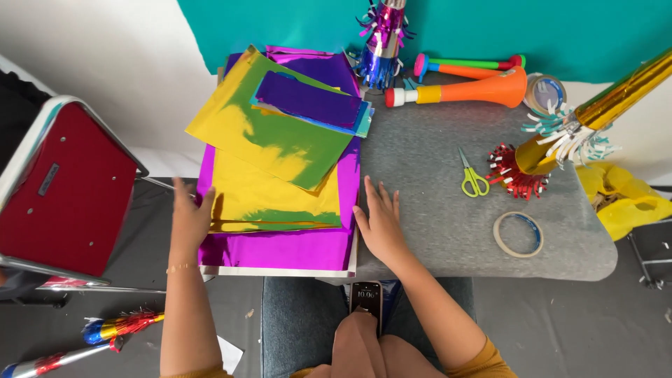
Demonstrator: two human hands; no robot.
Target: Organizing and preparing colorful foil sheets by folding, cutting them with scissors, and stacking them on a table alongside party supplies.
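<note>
nearest in, a phone (pixel 367 299) lies on the lap, its screen lit. just beyond, both hands are flat and unclenched, gripping nothing: the left hand (pixel 189 220) presses the left edge of the foil paper stack (pixel 280 210), fingers spread over the purple bottom sheet, and the right hand (pixel 381 225) rests palm down at the stack's right edge, on the grey table (pixel 434 175). the stack sits at the table's near left corner, overhanging it a little. to square it well, i'd judge, push in evenly from both sides with flat palms, since glossy sheets slip and crease easily. on top, yellow-green sheets lie askew, with a small purple sheet above them. right of the hands, a tape ring (pixel 518 234), then green scissors (pixel 474 175). no labels readable. farther, a fringed gold cone (pixel 595 115), orange horn (pixel 476 91), and a shiny fringed tube (pixel 381 42).
</note>
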